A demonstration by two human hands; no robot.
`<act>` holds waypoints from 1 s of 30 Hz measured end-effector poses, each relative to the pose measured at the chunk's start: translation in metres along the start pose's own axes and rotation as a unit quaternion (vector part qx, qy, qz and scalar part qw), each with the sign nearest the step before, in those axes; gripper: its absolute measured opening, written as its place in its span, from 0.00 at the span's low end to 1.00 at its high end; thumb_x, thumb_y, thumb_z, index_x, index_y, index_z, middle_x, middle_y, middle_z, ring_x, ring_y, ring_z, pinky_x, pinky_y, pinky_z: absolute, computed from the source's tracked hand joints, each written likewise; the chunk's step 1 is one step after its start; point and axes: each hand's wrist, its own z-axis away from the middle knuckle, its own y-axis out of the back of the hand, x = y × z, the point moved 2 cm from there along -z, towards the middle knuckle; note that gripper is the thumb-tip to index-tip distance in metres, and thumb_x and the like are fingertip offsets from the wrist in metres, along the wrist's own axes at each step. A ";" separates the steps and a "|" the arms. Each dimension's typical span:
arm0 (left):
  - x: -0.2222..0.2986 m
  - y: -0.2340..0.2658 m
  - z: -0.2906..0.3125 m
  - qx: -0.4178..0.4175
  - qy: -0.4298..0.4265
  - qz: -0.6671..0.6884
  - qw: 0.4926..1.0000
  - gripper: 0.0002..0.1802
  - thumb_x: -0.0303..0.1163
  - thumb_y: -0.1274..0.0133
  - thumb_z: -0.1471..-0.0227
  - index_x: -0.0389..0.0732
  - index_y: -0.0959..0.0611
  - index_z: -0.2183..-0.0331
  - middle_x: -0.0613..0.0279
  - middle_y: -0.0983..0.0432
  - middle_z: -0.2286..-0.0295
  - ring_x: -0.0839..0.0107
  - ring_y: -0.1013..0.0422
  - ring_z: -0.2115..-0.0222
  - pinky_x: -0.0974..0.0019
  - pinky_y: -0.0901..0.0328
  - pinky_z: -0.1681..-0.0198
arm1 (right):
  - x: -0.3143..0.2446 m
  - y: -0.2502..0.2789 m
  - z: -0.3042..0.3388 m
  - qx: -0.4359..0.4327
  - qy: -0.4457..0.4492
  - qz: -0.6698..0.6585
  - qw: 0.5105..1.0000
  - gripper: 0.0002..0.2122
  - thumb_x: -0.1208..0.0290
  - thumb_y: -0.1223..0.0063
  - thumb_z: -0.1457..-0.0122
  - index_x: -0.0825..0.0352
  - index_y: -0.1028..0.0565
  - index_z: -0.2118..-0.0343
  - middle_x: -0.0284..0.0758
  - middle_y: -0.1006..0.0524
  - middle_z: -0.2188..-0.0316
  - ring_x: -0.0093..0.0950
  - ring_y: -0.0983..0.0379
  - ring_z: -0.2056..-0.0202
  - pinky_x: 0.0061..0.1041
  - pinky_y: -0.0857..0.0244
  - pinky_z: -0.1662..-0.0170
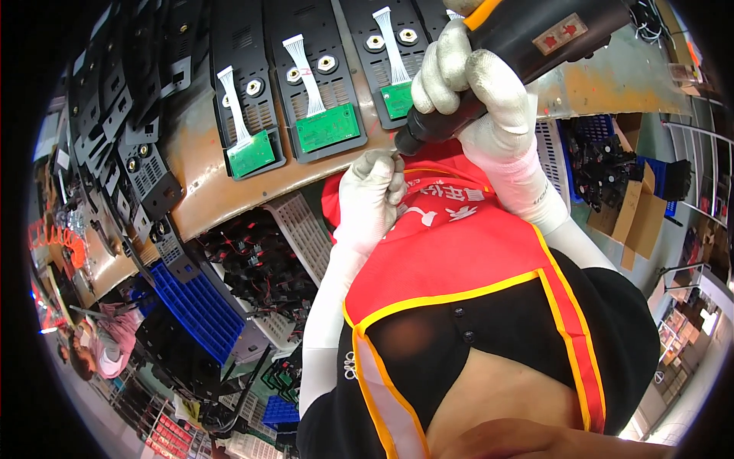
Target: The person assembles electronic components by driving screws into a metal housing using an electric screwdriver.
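Note:
My right hand, in a white glove, is wrapped round a black and orange power screwdriver. The tool slants down to the left, its nose just above my left hand. That gloved hand is closed, fingertips pinched at the screwdriver's tip; what they hold is too small to make out. Beyond my hands, black panels lie side by side on the bench. Green circuit boards rest on their near ends, each with a white ribbon cable running away from me past two round metal fittings.
The worn metal bench curves across the top. More black panels are stacked at the left. Below its edge stand a blue crate and a white crate near dark parts. An open cardboard box is at right; a person in pink at far left.

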 end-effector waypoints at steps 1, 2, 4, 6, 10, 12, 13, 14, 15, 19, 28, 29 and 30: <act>-0.001 0.002 0.000 -0.012 -0.018 0.016 1.000 0.11 0.33 0.45 0.48 0.36 0.25 0.66 0.64 0.31 0.75 0.79 0.41 0.81 0.76 0.44 0.80 | -0.001 -0.002 0.000 0.003 0.025 -0.009 1.000 0.07 0.65 0.56 0.42 0.61 0.39 0.71 0.25 0.42 0.77 0.19 0.44 0.77 0.24 0.45 0.68; -0.001 0.004 0.000 -0.022 -0.037 0.032 0.999 0.11 0.31 0.44 0.49 0.36 0.25 0.66 0.64 0.30 0.74 0.79 0.41 0.81 0.76 0.44 0.80 | -0.002 -0.004 0.000 0.006 0.048 -0.020 0.999 0.06 0.65 0.56 0.42 0.61 0.37 0.68 0.25 0.42 0.76 0.19 0.44 0.77 0.23 0.45 0.69; -0.002 0.005 0.001 -0.027 -0.029 0.050 0.998 0.11 0.30 0.43 0.50 0.36 0.25 0.65 0.64 0.30 0.74 0.79 0.40 0.81 0.76 0.44 0.80 | -0.005 -0.007 -0.002 0.000 0.045 -0.036 0.998 0.08 0.65 0.56 0.42 0.61 0.37 0.63 0.25 0.42 0.76 0.18 0.44 0.78 0.23 0.44 0.69; -0.003 0.001 0.004 -0.025 -0.036 0.025 0.999 0.15 0.38 0.41 0.53 0.38 0.25 0.68 0.67 0.30 0.71 0.81 0.45 0.82 0.78 0.48 0.80 | -0.001 -0.003 -0.001 0.009 0.054 -0.047 0.997 0.17 0.65 0.57 0.41 0.63 0.40 0.51 0.25 0.42 0.76 0.17 0.45 0.78 0.22 0.44 0.71; -0.001 0.001 0.006 -0.026 -0.051 0.024 0.998 0.17 0.38 0.41 0.53 0.37 0.25 0.64 0.67 0.30 0.71 0.81 0.44 0.81 0.78 0.47 0.79 | -0.003 -0.009 -0.007 0.019 0.024 -0.051 0.998 0.09 0.66 0.57 0.41 0.62 0.36 0.60 0.25 0.43 0.77 0.18 0.45 0.78 0.22 0.44 0.71; 0.003 -0.004 0.007 0.033 -0.051 0.002 0.998 0.21 0.42 0.46 0.49 0.36 0.27 0.59 0.68 0.32 0.72 0.79 0.43 0.80 0.77 0.46 0.77 | 0.001 -0.004 -0.014 -0.028 0.066 -0.038 0.997 0.06 0.66 0.57 0.41 0.62 0.36 0.71 0.26 0.43 0.77 0.19 0.45 0.78 0.23 0.45 0.71; 0.004 -0.003 0.009 0.033 -0.053 0.002 0.998 0.21 0.42 0.46 0.49 0.36 0.27 0.59 0.68 0.32 0.72 0.79 0.43 0.80 0.77 0.46 0.77 | 0.002 -0.003 -0.019 -0.030 0.066 -0.038 0.997 0.06 0.66 0.57 0.41 0.62 0.36 0.71 0.26 0.43 0.77 0.19 0.45 0.78 0.23 0.45 0.71; 0.006 0.000 0.012 0.054 -0.054 -0.018 0.997 0.23 0.45 0.49 0.47 0.36 0.28 0.57 0.69 0.34 0.73 0.78 0.43 0.79 0.76 0.45 0.76 | 0.001 -0.003 -0.025 -0.030 0.078 -0.021 0.996 0.08 0.66 0.58 0.41 0.61 0.39 0.75 0.26 0.44 0.77 0.19 0.45 0.78 0.23 0.45 0.71; 0.008 0.003 0.015 0.076 -0.056 -0.038 0.995 0.26 0.48 0.53 0.45 0.35 0.30 0.55 0.70 0.36 0.74 0.77 0.43 0.79 0.75 0.45 0.75 | 0.001 -0.003 -0.031 -0.030 0.089 -0.004 0.996 0.11 0.66 0.58 0.40 0.61 0.41 0.78 0.27 0.44 0.77 0.20 0.46 0.78 0.23 0.45 0.70; 0.019 0.023 0.030 0.146 -0.029 -0.114 0.982 0.25 0.46 0.57 0.41 0.33 0.30 0.55 0.72 0.45 0.80 0.78 0.46 0.80 0.74 0.48 0.77 | 0.001 -0.015 -0.050 0.104 0.011 -0.043 0.994 0.21 0.73 0.48 0.44 0.68 0.39 0.49 0.32 0.31 0.75 0.22 0.32 0.77 0.25 0.33 0.70; 0.041 0.008 0.021 0.149 -0.017 -0.026 0.988 0.22 0.48 0.56 0.42 0.48 0.40 0.80 0.74 0.50 0.85 0.80 0.53 0.85 0.74 0.54 0.82 | 0.019 -0.018 -0.073 0.112 -0.040 0.015 0.993 0.18 0.77 0.48 0.45 0.70 0.36 0.52 0.29 0.30 0.77 0.19 0.31 0.79 0.20 0.32 0.73; 0.043 0.008 0.018 0.143 -0.015 0.005 0.990 0.22 0.49 0.56 0.42 0.48 0.40 0.80 0.74 0.51 0.86 0.80 0.53 0.85 0.74 0.54 0.82 | 0.020 -0.019 -0.073 0.106 -0.040 0.008 0.994 0.18 0.77 0.48 0.46 0.70 0.36 0.52 0.29 0.30 0.77 0.19 0.31 0.79 0.20 0.32 0.73; 0.044 0.008 0.015 0.136 -0.013 0.035 0.990 0.22 0.50 0.56 0.42 0.48 0.39 0.79 0.74 0.51 0.86 0.80 0.53 0.85 0.74 0.55 0.82 | 0.020 -0.020 -0.073 0.105 -0.040 0.008 0.994 0.18 0.77 0.48 0.46 0.70 0.36 0.52 0.29 0.30 0.77 0.19 0.31 0.79 0.20 0.32 0.73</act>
